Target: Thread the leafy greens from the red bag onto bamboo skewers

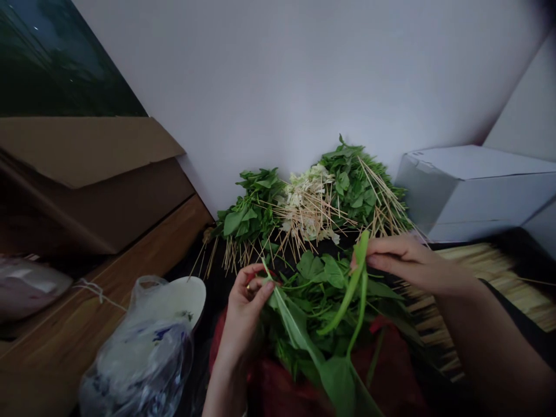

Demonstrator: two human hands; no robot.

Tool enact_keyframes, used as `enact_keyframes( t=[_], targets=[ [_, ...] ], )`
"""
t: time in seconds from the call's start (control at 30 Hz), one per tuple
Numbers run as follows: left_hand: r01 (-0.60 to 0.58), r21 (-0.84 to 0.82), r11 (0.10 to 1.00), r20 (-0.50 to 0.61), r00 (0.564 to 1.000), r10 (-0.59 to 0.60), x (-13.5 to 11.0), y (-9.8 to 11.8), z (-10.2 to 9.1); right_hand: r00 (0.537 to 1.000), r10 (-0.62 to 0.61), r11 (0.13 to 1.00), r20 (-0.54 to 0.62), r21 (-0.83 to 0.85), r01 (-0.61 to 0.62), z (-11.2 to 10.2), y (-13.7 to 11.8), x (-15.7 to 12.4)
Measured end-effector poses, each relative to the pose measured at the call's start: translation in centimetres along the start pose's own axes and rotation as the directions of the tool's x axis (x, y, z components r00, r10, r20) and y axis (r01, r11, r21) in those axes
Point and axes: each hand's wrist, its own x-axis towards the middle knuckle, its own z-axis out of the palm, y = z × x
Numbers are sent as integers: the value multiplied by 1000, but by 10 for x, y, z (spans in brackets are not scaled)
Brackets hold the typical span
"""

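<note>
My left hand [251,301] pinches the pale stem of a long green leaf [299,330], which hangs down toward me. Between the fingers and thumb of my right hand [402,260] are light green leafy stems [358,284], their cut ends pointing up. Both hands are above a heap of loose leafy greens [319,289] in a red plastic bag [278,379]. Behind them, against the wall, lie skewered greens [249,208], skewered pale cabbage pieces [304,200] and a taller pile of skewered greens [351,179], with bamboo sticks pointing outward.
Left of the red bag stand a white bowl [191,295] and a clear plastic bag [139,359]. A cardboard box [95,191] is at the far left, on a wooden surface [174,237]. To the right are a white box [490,185] and many bare bamboo skewers [490,278].
</note>
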Motion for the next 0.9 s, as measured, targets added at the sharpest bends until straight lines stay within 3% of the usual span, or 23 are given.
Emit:
enact_keyframes(
  t=[0.07, 0.17, 0.4, 0.9],
  targets=[
    [65, -137, 988, 29, 998, -62, -1, -1, 0, 997, 12, 1000, 75, 18, -14, 9, 0, 4],
    [98, -217, 971, 29, 995, -94, -1, -3, -1, 988, 31, 999, 151, 7, -33, 26, 2, 10],
    [177, -226, 958, 17, 984, -177, -5, -3, 3, 994, -12, 973, 106, -228, 36, 57, 6, 17],
    [122, -147, 982, -128, 982, -141, -9, -5, 6, 995, 20, 964, 97, -265, 6, 64, 6, 17]
  ],
)
